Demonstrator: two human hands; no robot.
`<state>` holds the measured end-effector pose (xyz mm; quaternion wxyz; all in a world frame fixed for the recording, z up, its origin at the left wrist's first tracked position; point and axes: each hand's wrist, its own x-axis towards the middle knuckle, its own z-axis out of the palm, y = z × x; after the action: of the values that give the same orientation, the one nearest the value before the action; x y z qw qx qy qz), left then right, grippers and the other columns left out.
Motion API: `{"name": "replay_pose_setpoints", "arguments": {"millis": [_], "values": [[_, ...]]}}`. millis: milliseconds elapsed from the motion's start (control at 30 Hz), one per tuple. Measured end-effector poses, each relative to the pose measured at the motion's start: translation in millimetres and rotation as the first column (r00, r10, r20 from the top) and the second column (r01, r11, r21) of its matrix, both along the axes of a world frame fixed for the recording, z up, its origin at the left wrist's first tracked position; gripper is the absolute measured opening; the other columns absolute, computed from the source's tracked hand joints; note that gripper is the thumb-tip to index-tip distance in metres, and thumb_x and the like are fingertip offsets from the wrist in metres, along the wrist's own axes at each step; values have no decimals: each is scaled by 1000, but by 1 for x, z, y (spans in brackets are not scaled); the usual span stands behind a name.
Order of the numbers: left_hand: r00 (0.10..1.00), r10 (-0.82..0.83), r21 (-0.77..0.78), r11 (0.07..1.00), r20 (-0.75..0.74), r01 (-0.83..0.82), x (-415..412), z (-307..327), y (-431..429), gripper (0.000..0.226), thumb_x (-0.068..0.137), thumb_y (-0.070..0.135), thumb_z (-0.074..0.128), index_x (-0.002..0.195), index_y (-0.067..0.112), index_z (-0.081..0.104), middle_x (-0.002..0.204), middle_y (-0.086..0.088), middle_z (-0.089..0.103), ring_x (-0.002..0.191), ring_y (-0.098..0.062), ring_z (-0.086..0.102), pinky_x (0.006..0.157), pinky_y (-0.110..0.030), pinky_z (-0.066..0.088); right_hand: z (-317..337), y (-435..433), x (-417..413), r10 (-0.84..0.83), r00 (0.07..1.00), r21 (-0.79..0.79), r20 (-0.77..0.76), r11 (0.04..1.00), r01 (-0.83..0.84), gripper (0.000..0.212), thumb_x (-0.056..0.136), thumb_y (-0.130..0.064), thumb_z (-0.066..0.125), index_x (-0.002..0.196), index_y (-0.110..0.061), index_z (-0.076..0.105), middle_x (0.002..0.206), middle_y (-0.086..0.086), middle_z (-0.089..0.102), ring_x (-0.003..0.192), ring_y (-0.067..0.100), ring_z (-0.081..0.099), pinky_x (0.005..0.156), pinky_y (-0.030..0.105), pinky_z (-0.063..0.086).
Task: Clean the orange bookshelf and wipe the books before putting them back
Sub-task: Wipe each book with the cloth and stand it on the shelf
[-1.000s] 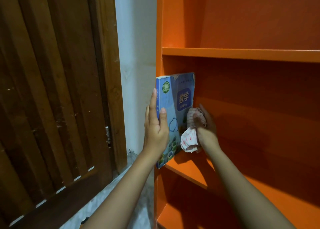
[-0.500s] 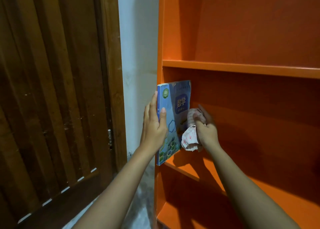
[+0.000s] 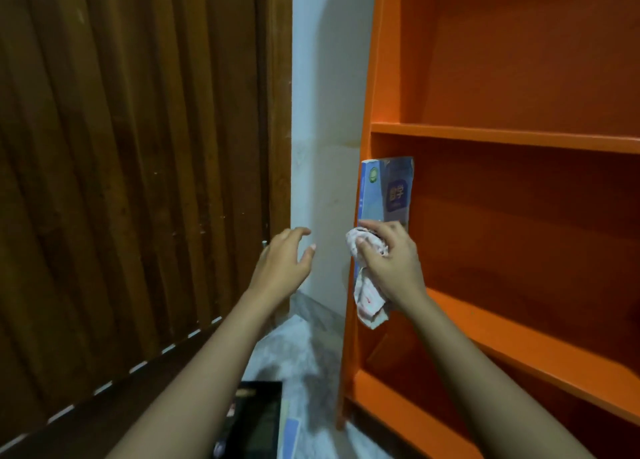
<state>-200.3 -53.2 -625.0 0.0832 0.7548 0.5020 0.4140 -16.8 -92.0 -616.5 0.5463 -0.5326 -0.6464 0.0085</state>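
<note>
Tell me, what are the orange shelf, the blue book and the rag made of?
Orange shelf: probably painted wood or board; flat, even, matte colour. Blue book: paper with a slightly glossy printed cover. Rag: soft cloth, pale with reddish marks; it crumples and hangs limp.

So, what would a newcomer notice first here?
The bright orange bookshelf fills the right side, with one blue book standing upright at the left end of a shelf. The right hand holds a crumpled cloth in front of the book's lower half, while the left hand hangs open near the dark wooden door.
</note>
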Motion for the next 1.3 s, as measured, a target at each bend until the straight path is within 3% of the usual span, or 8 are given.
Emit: {"name": "replay_pose_setpoints", "arguments": {"millis": [100, 233, 400, 600, 833, 1033, 1133, 1300], "values": [[996, 73, -128, 989, -54, -79, -26, -43, -6, 39, 96, 36, 48, 132, 20, 48, 132, -1, 52, 119, -18, 51, 97, -38, 48, -39, -3, -33, 52, 997, -123, 51, 991, -46, 33, 82, -30, 56, 113, -28, 65, 102, 0, 58, 97, 17, 58, 82, 31, 46], [985, 120, -330, 931, -127, -156, -63, -110, -4, 38, 95, 39, 48, 126, 19, 52, 129, -3, 54, 116, -21, 52, 95, -39, 47, -101, 7, -68, 143, 987, -342, 76, 933, -109, 31, 85, -24, 59, 114, -30, 64, 111, -4, 59, 104, 15, 56, 85, 25, 41], [975, 171, -541, 811, -145, -222, -107, -193, 2, 36, 94, 38, 49, 122, 16, 54, 126, -8, 55, 115, -25, 52, 95, -39, 45, -186, 25, -100, 287, 958, -610, 22, 763, -214, 31, 85, -25, 59, 114, -32, 63, 113, -6, 58, 107, 11, 54, 87, 22, 39], [961, 229, -721, 639, -152, -267, -143, -288, 15, 33, 95, 34, 48, 116, 10, 56, 114, -11, 58, 108, -26, 55, 86, -31, 43, -287, 52, -116, 291, 956, -806, -24, 560, -190, 31, 85, -25, 60, 116, -27, 62, 112, 3, 63, 106, 20, 57, 89, 32, 46], [955, 292, -853, 486, -47, -191, -156, -371, 33, 32, 96, 21, 51, 122, 2, 49, 120, -18, 56, 104, -26, 57, 75, -25, 40, -370, 73, -121, 246, 965, -896, -92, 403, -188, 35, 88, -27, 54, 122, -19, 60, 120, 4, 64, 110, 22, 58, 88, 23, 40], [907, 390, -901, 433, 158, -30, -153, -401, 47, 40, 97, 23, 49, 133, 11, 38, 121, -9, 55, 99, -24, 58, 81, -32, 48, -406, 81, -131, 168, 967, -872, -191, 424, -246, 28, 88, -10, 55, 112, -25, 61, 105, -5, 67, 95, 9, 61, 75, 19, 43], [853, 467, -898, 440, 232, 2, -153, -409, 54, 37, 96, 28, 50, 131, 18, 41, 123, -10, 57, 101, -27, 61, 81, -37, 52, -413, 85, -136, 88, 971, -863, -222, 445, -237, 25, 88, -10, 53, 106, -23, 63, 99, -3, 68, 91, 11, 62, 74, 20, 46], [783, 538, -824, 563, 312, -59, -150, -410, 56, 32, 94, 23, 54, 125, 15, 49, 116, -9, 61, 101, -19, 57, 71, -20, 44, -422, 84, -141, -28, 961, -873, -274, 426, -236, 25, 88, -15, 58, 112, -16, 64, 104, 3, 70, 100, 19, 64, 82, 27, 48]]}}
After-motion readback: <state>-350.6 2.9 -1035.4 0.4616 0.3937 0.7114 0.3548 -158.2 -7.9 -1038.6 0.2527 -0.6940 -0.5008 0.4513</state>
